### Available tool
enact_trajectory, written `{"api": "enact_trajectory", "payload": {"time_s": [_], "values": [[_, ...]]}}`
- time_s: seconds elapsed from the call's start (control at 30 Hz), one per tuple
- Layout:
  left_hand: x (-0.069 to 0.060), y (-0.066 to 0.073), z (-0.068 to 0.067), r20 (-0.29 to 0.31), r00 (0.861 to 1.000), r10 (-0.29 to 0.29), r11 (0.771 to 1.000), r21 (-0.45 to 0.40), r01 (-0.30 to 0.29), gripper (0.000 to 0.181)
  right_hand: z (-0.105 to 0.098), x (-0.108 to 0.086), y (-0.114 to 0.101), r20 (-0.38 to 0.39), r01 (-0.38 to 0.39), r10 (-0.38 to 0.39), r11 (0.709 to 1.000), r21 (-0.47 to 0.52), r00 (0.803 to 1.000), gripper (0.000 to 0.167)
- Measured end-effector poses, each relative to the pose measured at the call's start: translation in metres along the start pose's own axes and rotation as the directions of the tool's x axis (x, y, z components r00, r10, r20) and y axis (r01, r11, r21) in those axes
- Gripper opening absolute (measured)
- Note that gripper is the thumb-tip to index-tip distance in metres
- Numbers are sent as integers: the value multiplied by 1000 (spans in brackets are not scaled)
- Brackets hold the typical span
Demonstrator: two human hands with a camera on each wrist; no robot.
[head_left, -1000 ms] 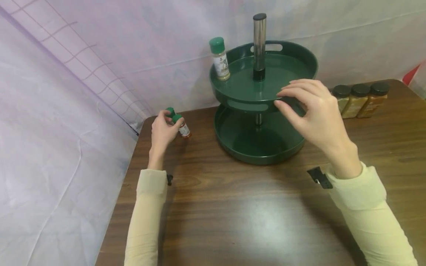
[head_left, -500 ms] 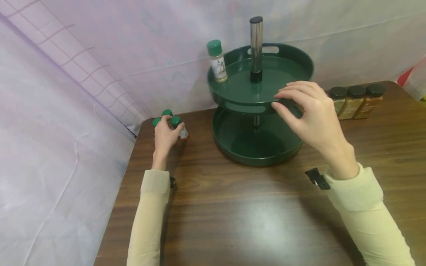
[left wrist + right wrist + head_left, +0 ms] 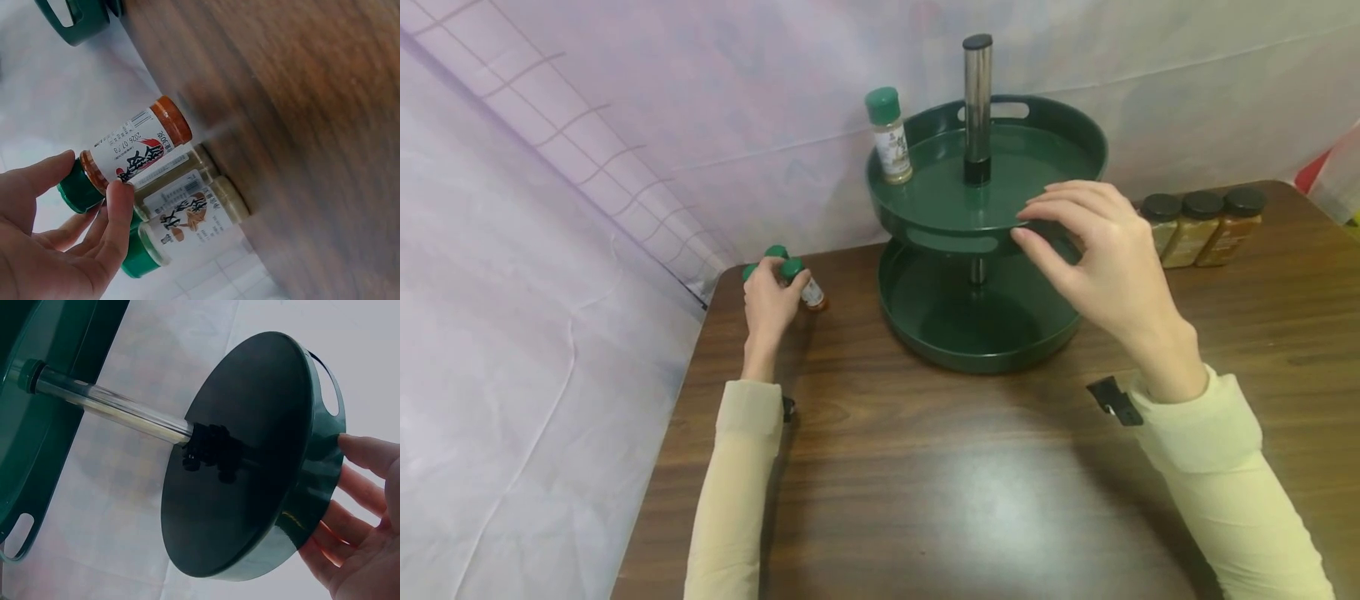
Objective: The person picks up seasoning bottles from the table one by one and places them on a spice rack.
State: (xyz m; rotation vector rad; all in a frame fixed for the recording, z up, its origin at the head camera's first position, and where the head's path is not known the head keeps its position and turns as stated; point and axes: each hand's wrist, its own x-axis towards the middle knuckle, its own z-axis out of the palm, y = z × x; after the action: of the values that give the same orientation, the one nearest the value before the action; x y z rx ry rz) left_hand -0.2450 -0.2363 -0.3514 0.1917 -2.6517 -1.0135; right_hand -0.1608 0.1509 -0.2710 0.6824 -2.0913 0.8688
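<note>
My left hand (image 3: 769, 307), seen also in the left wrist view (image 3: 81, 231), pinches a small bottle of red-orange powder (image 3: 813, 293) (image 3: 134, 147) near its green cap. Two more green-capped bottles stand close beside it (image 3: 194, 215) (image 3: 169, 172), largely hidden by the hand in the head view. My right hand (image 3: 1116, 275) (image 3: 369, 519) holds the front rim of the upper dark green round tray (image 3: 1037, 167) (image 3: 250, 425), thumb outside and fingers over the edge. A green-capped bottle of pale powder (image 3: 893, 150) stands upright at that tray's left side.
The lower green tray (image 3: 985, 360) sits on the wooden table (image 3: 925, 467), joined to the upper one by a metal post (image 3: 978, 100). Three black-lidded jars (image 3: 1197, 237) stand in a row at the right back. Pale cloth (image 3: 760, 92) hangs behind the table.
My left hand has moved slightly, and another green cap has come into view to its left. The held bottle's tilt has varied a little. My right hand keeps its place at the rim.
</note>
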Motion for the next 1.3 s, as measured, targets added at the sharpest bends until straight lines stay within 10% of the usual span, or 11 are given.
{"api": "enact_trajectory", "payload": {"time_s": [0.5, 1.3], "values": [[-11, 26, -30, -127, 985, 119, 993, 3, -119, 43, 1, -1, -2, 2, 9, -9, 1000, 11, 1000, 18], [-19, 123, -96, -290, 913, 286, 950, -36, -309, 33, -1, -2, -13, -13, 22, -22, 1000, 7, 1000, 14]]}}
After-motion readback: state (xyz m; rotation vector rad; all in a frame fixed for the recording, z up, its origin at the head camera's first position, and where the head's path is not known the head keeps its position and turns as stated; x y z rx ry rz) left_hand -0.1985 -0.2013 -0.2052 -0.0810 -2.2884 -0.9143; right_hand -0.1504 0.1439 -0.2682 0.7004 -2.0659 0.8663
